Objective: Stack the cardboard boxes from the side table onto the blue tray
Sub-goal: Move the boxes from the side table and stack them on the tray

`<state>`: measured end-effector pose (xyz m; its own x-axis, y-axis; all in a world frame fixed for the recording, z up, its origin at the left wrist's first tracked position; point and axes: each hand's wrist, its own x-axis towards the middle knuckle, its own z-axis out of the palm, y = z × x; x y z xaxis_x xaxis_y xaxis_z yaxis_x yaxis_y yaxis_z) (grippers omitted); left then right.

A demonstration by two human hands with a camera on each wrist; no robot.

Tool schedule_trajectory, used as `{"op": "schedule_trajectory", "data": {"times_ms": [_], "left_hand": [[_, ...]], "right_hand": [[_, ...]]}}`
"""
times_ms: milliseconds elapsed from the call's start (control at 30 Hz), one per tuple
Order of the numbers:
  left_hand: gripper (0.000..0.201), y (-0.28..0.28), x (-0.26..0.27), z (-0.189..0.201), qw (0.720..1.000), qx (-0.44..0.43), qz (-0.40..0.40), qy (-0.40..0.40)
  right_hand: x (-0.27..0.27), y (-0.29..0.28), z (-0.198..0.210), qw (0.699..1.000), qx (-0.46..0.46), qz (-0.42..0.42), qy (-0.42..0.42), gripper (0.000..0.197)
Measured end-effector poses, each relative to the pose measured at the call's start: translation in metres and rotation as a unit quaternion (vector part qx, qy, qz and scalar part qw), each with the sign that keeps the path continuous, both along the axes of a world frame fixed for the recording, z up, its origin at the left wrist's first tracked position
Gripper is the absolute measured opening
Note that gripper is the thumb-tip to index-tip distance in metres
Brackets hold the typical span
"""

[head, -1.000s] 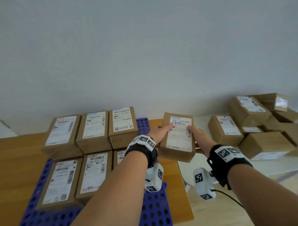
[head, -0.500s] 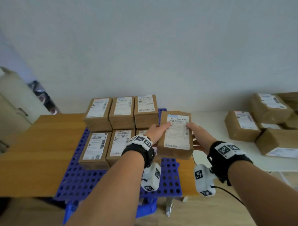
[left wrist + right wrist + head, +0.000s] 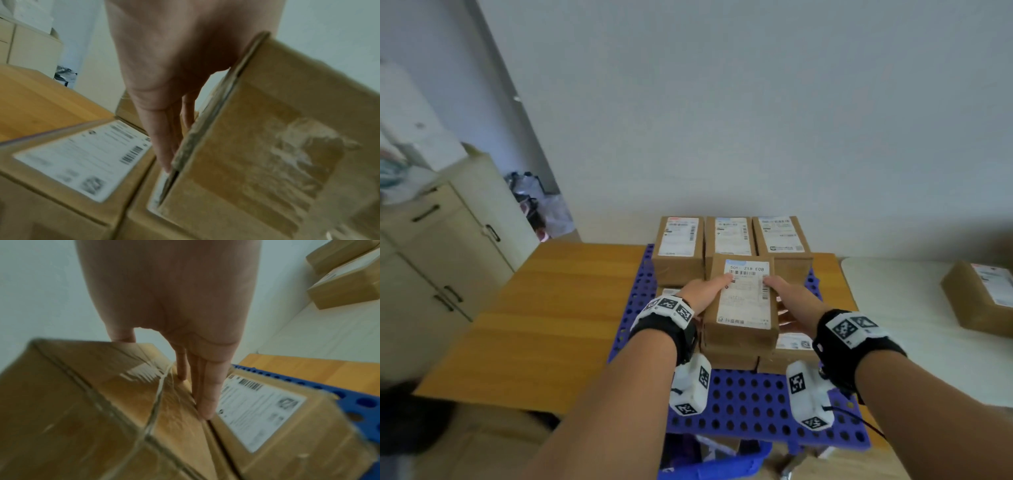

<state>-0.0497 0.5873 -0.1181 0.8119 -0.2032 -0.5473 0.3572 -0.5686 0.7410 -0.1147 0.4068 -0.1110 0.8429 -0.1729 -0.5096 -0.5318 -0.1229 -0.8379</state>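
Both sets of fingers are pretty straight and pressed flat along the long sides of one cardboard box, left hand on its left side, right hand on its right, thumbs lying on the label on top. In the left wrist view the fingers sit together against the box wall; the right ones look the same. So it's clamped between the palms, not really pinched. That box is right over the front row of boxes on the blue tray; can't tell if it's touching them. Back row sits behind. Tray's on the wooden surface, another box off on the white side table.
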Motion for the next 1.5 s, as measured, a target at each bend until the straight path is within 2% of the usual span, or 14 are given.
{"op": "schedule_trajectory", "data": {"times_ms": [67, 200, 367, 467, 733, 1167, 1267, 1333, 1433, 1500], "left_hand": [[0.068, 0.027, 0.008, 0.006, 1.000, 0.009, -0.003, 0.005], [0.053, 0.069, 0.022, 0.006, 0.999, 0.035, -0.015, 0.037], [0.061, 0.096, 0.034, -0.005, 0.998, 0.056, -0.016, 0.036], [0.060, 0.100, 0.038, -0.010, 0.997, 0.065, -0.026, 0.034], [0.056, 0.100, 0.048, -0.023, 0.997, 0.060, -0.030, 0.030], [0.054, 0.097, 0.055, -0.023, 0.997, 0.071, -0.003, 0.031], [0.068, 0.094, 0.057, -0.015, 0.997, 0.080, 0.011, -0.002], [0.072, 0.093, 0.063, -0.005, 0.993, 0.097, 0.028, -0.058], [0.062, 0.088, 0.068, 0.012, 0.980, 0.119, 0.012, -0.157], [0.055, 0.080, 0.069, 0.022, 0.967, 0.131, -0.016, -0.217]], "right_hand": [[0.012, 0.026, -0.001, 1.000, -0.016, 0.006, 0.016, 0.045], [0.028, 0.070, -0.008, 0.999, -0.014, 0.023, 0.035, 0.046], [0.038, 0.101, -0.013, 0.999, -0.009, 0.023, 0.045, 0.042], [0.044, 0.108, -0.016, 0.999, -0.009, 0.015, 0.045, 0.042], [0.053, 0.110, -0.026, 0.999, 0.006, -0.012, 0.042, 0.039], [0.060, 0.109, -0.028, 0.999, -0.018, 0.001, 0.038, 0.034], [0.060, 0.105, -0.023, 0.998, -0.063, 0.014, 0.027, 0.033], [0.060, 0.101, -0.015, 0.987, -0.155, 0.034, 0.000, 0.033], [0.058, 0.091, 0.001, 0.941, -0.329, 0.068, -0.051, 0.033], [0.057, 0.083, 0.010, 0.919, -0.381, 0.080, -0.066, 0.032]]}}
